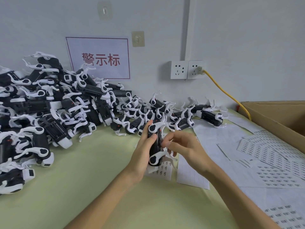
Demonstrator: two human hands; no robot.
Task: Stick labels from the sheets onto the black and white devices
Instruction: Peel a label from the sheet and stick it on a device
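At the centre of the table my left hand (144, 149) grips a black and white device (155, 146), held upright with its white arms at top and bottom. My right hand (179, 146) is against the device's right side, its curled fingertips touching the black body; whether a label sits under them is hidden. A small label sheet (162, 171) lies on the table just below the device. More label sheets (270, 152) with rows of small printed labels are spread on the right.
A large heap of black and white devices (49, 109) covers the left and back of the green table (82, 179). An open cardboard box (280, 116) stands at the right edge. A yellow cable (231, 96) runs from the wall socket (195, 69).
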